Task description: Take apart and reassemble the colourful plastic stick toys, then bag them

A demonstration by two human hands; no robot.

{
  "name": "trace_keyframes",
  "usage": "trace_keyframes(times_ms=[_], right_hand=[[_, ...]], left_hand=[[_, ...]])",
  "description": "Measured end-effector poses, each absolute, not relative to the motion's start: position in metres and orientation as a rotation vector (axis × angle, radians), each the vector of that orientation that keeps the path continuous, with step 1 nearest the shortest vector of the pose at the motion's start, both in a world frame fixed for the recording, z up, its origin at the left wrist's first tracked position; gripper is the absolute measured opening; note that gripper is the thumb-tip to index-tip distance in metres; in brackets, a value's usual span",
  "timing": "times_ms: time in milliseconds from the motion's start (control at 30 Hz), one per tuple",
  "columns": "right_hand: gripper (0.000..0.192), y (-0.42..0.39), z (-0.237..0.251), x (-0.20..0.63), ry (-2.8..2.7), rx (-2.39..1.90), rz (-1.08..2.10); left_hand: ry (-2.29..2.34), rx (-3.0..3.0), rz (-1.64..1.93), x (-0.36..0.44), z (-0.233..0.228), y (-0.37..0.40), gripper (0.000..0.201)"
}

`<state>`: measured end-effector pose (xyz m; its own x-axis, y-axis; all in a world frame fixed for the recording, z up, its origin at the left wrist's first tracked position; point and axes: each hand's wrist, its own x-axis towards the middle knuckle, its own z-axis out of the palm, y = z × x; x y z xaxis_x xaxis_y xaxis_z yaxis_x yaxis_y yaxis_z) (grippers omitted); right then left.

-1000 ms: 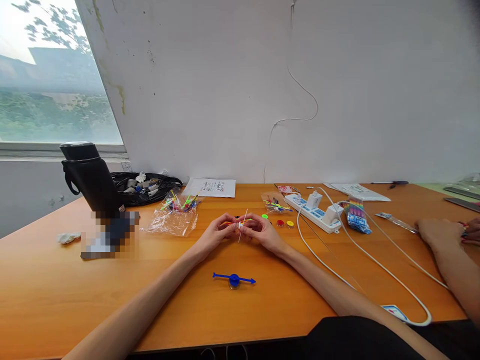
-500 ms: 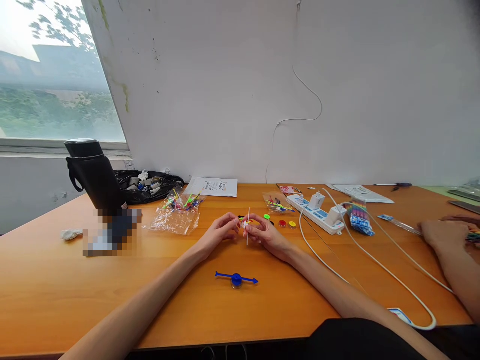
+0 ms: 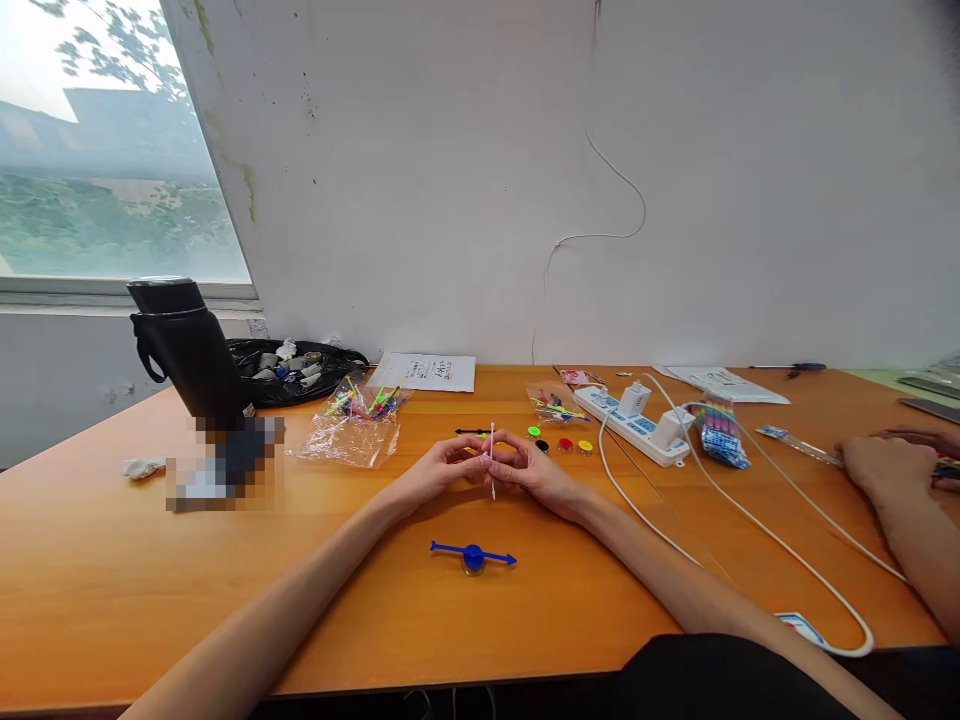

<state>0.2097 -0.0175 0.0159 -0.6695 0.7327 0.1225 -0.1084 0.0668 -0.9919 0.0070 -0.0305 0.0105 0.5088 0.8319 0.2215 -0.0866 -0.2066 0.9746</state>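
Observation:
Above the wooden table (image 3: pixel 360 610), my left hand (image 3: pixel 439 468) and my right hand (image 3: pixel 536 474) meet with fingertips pinched on the middle of a thin white arrow spinner (image 3: pixel 493 438). It stands nearly upright between them, and its hub is hidden by the fingers. Closer to me lies a blue arrow spinner (image 3: pixel 472 557) on a round clear base. Just beyond my fingers is a black arrow (image 3: pixel 472 433). Right of it sit small discs: green (image 3: pixel 533 432), black (image 3: pixel 542 445), red (image 3: pixel 565 446) and yellow (image 3: pixel 585 448).
Clear bags of coloured arrows (image 3: pixel 352 425) (image 3: pixel 555 404) lie left and right. A power strip (image 3: pixel 637 430) with white cables is at right, beside a colourful packet (image 3: pixel 720 435). A black bottle (image 3: pixel 187 350) stands left. Another person's hand (image 3: pixel 889 465) works at the right edge.
My left fingers have closed in against my right ones around the white arrow spinner. Both hands have shifted slightly, uncovering the black arrow and the black disc behind them.

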Motion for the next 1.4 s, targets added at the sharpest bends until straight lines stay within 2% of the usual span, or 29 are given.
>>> trace_keyframes(times_ms=[133,533,933,1400], right_hand=[[0.046,-0.015,0.014,0.21,-1.649,-0.631,1.698],[0.028,-0.011,0.013,0.211,-1.624,-0.564,1.875],[0.031,-0.017,0.027,0.214,-1.883,-0.572,1.837],[0.033,-0.016,0.026,0.214,-1.968,-0.494,1.879]], left_hand=[[0.677,1.582,1.022,0.01,0.01,-0.032,0.036],[0.657,1.743,0.952,0.01,0.006,-0.029,0.036],[0.614,1.717,0.825,0.012,0.006,-0.033,0.024],[0.631,1.656,0.783,0.012,0.007,-0.038,0.026]])
